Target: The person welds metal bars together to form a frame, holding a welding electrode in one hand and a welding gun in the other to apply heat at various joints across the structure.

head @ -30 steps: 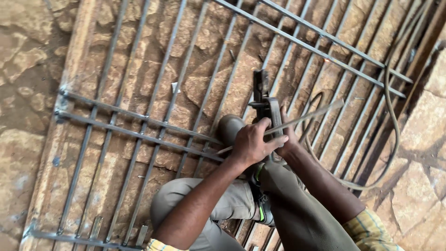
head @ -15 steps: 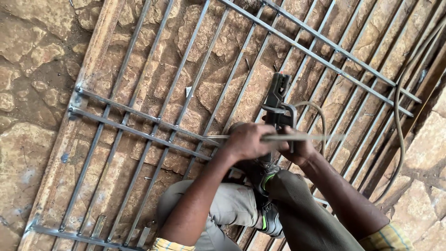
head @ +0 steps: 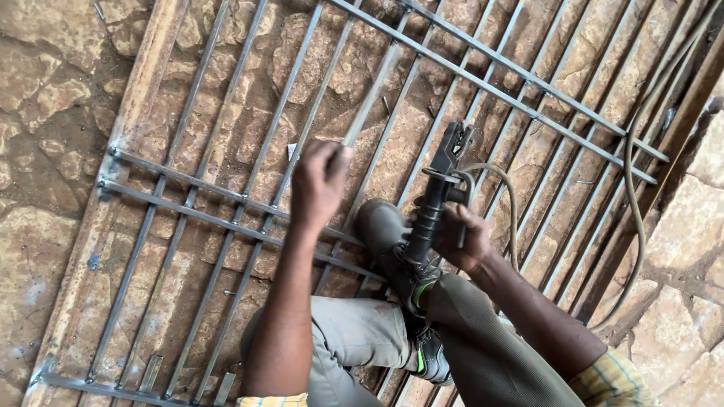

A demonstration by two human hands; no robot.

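Left hand (head: 320, 185) is clamped on a thin metal rod (head: 373, 94) slanting up-right over the steel grille (head: 188, 203). Right hand (head: 460, 237), just beside, grips a black electrode holder (head: 437, 192) pointing the same way.

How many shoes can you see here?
2. One brown shoe rests on the grille beside the right hand; another shoe sits lower, mostly hidden between the legs.
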